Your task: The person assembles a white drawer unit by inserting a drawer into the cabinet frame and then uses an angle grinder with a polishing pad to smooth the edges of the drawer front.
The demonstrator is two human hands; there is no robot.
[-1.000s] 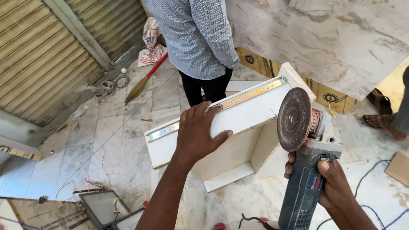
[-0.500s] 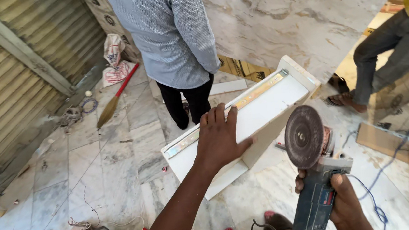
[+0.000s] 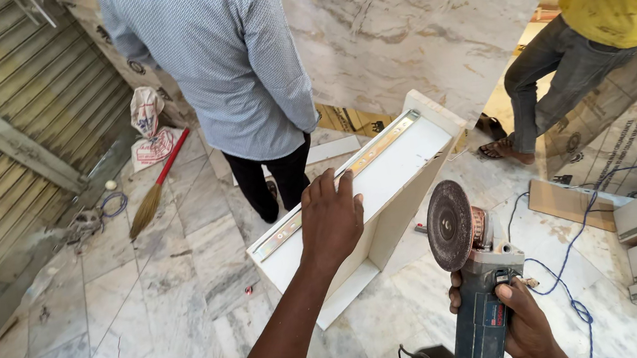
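Since the earlier frames the view has dropped and swung right, so the white board drawer box with a metal slide rail along its upper edge (image 3: 380, 177) now sits nearer the middle, and the grinder has come away from its end to hang lower, off its right side. On the drawer box, the left hand (image 3: 330, 220) lies flat and open, palm down, fingers together and pointing up toward the rail, the forearm stretched straight out from below. To the right of the drawer box, the right hand (image 3: 519, 323) is clenched round the body of a blue and grey angle grinder with a dark round disc (image 3: 472, 265); the disc stands upright, its face turned toward the drawer box but clear of it.

Behind the drawer box a person in a pale patterned shirt and black trousers (image 3: 228, 72) stands with back turned, just beside its far corner. A large marbled cream sheet (image 3: 412, 25) leans beyond the drawer box's upper end. Right of that, a second person in a yellow top and grey jeans (image 3: 583, 48) stands by printed brown cartons (image 3: 621, 129). Left of the drawer box, well apart, lie a red-handled broom (image 3: 154, 189) and a white printed sack (image 3: 147, 129) against a metal roller shutter (image 3: 15, 136). A blue cable (image 3: 566, 288) trails over the marble floor (image 3: 152, 293) to the right of the grinder.
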